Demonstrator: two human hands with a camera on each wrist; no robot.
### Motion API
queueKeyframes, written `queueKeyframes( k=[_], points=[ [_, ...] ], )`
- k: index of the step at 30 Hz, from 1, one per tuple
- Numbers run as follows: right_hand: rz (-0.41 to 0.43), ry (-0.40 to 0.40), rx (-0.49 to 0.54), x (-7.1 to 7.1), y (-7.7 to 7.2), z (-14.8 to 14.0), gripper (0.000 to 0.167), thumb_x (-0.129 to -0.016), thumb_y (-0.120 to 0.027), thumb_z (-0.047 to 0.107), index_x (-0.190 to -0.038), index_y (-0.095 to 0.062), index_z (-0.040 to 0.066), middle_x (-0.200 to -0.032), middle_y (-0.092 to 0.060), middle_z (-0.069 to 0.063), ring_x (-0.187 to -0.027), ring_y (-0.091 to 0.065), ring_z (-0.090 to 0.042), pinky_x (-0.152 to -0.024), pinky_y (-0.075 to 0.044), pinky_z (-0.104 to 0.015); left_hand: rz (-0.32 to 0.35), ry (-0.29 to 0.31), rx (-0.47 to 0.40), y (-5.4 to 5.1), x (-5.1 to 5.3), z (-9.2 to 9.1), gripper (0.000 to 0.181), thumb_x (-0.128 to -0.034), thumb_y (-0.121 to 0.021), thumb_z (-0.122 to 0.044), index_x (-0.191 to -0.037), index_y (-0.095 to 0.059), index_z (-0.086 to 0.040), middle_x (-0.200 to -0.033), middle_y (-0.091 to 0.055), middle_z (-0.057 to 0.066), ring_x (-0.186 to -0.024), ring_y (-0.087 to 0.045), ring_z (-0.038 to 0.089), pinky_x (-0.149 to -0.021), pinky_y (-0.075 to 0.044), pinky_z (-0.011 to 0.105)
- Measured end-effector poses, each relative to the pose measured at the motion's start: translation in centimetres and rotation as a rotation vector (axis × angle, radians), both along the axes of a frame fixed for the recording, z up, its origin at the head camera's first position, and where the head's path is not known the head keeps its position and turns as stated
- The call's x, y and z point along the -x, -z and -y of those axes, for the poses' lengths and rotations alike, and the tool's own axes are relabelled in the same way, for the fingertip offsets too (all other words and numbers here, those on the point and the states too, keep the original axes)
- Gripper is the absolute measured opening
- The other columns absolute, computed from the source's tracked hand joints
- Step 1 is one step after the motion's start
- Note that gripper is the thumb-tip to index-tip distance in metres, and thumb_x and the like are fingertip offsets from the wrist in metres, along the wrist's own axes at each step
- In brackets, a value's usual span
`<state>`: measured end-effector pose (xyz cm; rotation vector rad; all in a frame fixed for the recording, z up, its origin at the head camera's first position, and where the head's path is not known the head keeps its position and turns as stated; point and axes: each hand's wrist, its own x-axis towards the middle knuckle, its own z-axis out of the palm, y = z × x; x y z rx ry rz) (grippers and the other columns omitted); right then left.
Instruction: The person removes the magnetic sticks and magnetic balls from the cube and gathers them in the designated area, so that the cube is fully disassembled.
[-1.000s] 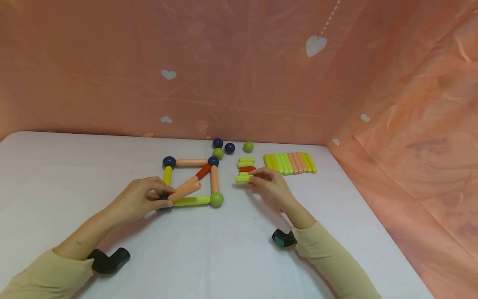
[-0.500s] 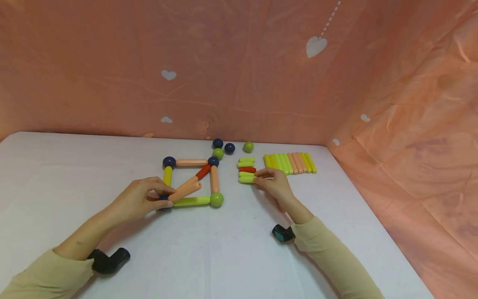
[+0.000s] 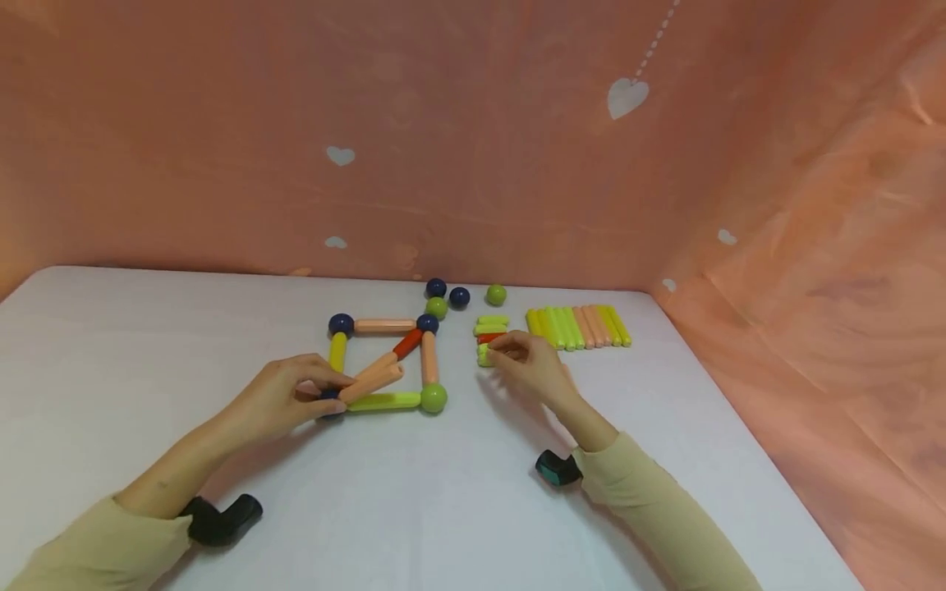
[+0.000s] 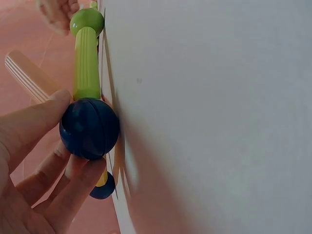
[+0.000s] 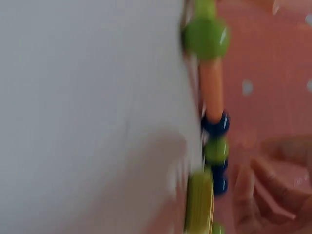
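My left hand (image 3: 291,394) grips a navy ball (image 4: 88,129) at the near left corner of a square of magnetic sticks and balls. A peach stick (image 3: 372,383) slants up from that ball, beside my thumb. From the same corner a lime stick (image 3: 384,401) runs to a green ball (image 3: 433,398). A red stick (image 3: 408,344) and a peach one form a diagonal toward the far right navy ball (image 3: 427,324). My right hand (image 3: 534,367) hovers over a column of short sticks (image 3: 492,330), partly covering it; its fingers (image 5: 245,183) show nothing between them.
Behind the square lie loose navy balls (image 3: 460,297) and green balls (image 3: 497,295). A row of longer yellow, lime and peach sticks (image 3: 579,327) lies right of the short ones. The white table (image 3: 443,509) ends at a peach curtain (image 3: 473,164).
My right hand has slid a short lime stick rightward into line with the column and let it go, its fingers now over the sticks. My left hand keeps its grip; the view shifts slightly.
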<state>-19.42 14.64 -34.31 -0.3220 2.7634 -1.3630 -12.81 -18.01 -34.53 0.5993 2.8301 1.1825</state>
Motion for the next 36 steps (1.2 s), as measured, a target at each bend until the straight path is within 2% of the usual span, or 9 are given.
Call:
queueKeyframes(
  k=[3, 7, 11, 15, 19, 23, 26, 30, 36],
  points=[
    [0.047, -0.117, 0.128, -0.7, -0.4, 1.6, 0.025, -0.090, -0.066, 0.015, -0.109, -0.066, -0.001, -0.103, -0.069, -0.016, -0.087, -0.066, -0.017, -0.078, -0.053, -0.024, 0.009, -0.010, 0.008, 0.0, 0.1, -0.1, 0.029, -0.0798, -0.078, -0.014, -0.107, -0.073, -0.006, -0.097, -0.062, 0.004, -0.093, -0.059, 0.023, -0.078, -0.057, 0.039],
    [0.143, -0.209, 0.251, -1.2, -0.8, 3.8, 0.029, -0.091, -0.065, 0.018, -0.114, -0.065, 0.000, -0.107, -0.068, -0.016, -0.089, -0.066, -0.015, -0.083, -0.055, -0.028, 0.002, -0.027, 0.006, 0.0, -0.1, 0.0, 0.027, -0.0785, -0.079, -0.014, -0.103, -0.074, -0.006, -0.097, -0.060, 0.005, -0.091, -0.058, 0.022, -0.077, -0.057, 0.037],
    [0.201, -0.278, 0.299, -1.6, -1.0, 5.1, 0.032, -0.092, -0.064, 0.018, -0.118, -0.062, -0.001, -0.108, -0.068, -0.016, -0.092, -0.066, -0.020, -0.084, -0.055, -0.030, 0.013, -0.025, -0.017, 0.1, -0.2, 0.2, 0.026, -0.0779, -0.080, -0.016, -0.101, -0.074, -0.005, -0.096, -0.058, 0.005, -0.090, -0.060, 0.021, -0.076, -0.057, 0.033],
    [0.246, -0.352, 0.321, -2.1, -1.1, 6.0, 0.033, -0.093, -0.064, 0.017, -0.121, -0.061, 0.001, -0.109, -0.067, -0.015, -0.094, -0.067, -0.023, -0.084, -0.056, -0.030, 0.064, 0.003, -0.052, 0.4, -0.2, 0.2, 0.029, -0.0782, -0.079, -0.016, -0.104, -0.073, -0.005, -0.095, -0.057, 0.006, -0.085, -0.065, 0.019, -0.074, -0.057, 0.029],
    [0.176, -0.411, 0.281, -2.4, -1.1, 7.1, 0.029, -0.092, -0.065, 0.015, -0.118, -0.065, 0.004, -0.111, -0.067, -0.009, -0.090, -0.064, -0.011, -0.081, -0.054, -0.024, 0.074, 0.043, -0.080, 0.5, -0.2, 0.3, 0.032, -0.0787, -0.078, -0.013, -0.107, -0.070, -0.001, -0.095, -0.062, 0.007, -0.083, -0.068, 0.020, -0.072, -0.057, 0.028],
    [0.052, -0.483, 0.205, -2.6, -1.3, 8.1, 0.024, -0.092, -0.065, 0.013, -0.113, -0.068, 0.003, -0.100, -0.067, -0.011, -0.076, -0.055, -0.009, -0.067, -0.046, -0.017, 0.040, 0.045, -0.080, 0.3, -0.2, 0.3, 0.032, -0.0779, -0.079, -0.012, -0.105, -0.070, 0.001, -0.094, -0.066, 0.010, -0.082, -0.069, 0.024, -0.070, -0.058, 0.031],
    [0.028, -0.480, 0.143, -2.7, -1.3, 8.2, 0.022, -0.091, -0.066, 0.013, -0.110, -0.070, 0.003, -0.099, -0.068, -0.012, -0.076, -0.051, -0.007, -0.067, -0.043, -0.016, 0.039, 0.027, -0.070, 0.1, -0.3, 0.3, 0.031, -0.0779, -0.079, -0.012, -0.105, -0.070, 0.001, -0.094, -0.066, 0.010, -0.081, -0.069, 0.023, -0.070, -0.058, 0.031],
    [0.067, -0.427, 0.089, -2.6, -0.7, 7.4, 0.022, -0.090, -0.067, 0.012, -0.110, -0.069, 0.003, -0.107, -0.069, -0.010, -0.084, -0.055, -0.006, -0.076, -0.048, -0.016, 0.059, 0.011, -0.050, -0.1, -0.4, 0.2, 0.031, -0.0783, -0.078, -0.011, -0.105, -0.070, 0.001, -0.094, -0.065, 0.010, -0.081, -0.068, 0.022, -0.070, -0.058, 0.031],
    [0.127, -0.401, 0.125, -2.1, -0.5, 6.6, 0.024, -0.090, -0.067, 0.015, -0.112, -0.069, 0.005, -0.108, -0.068, -0.009, -0.086, -0.057, -0.011, -0.078, -0.050, -0.020, 0.085, -0.014, -0.014, -0.1, -0.6, 0.6, 0.033, -0.0779, -0.079, -0.014, -0.106, -0.070, 0.000, -0.095, -0.065, 0.009, -0.084, -0.067, 0.024, -0.072, -0.058, 0.035]
  ],
)
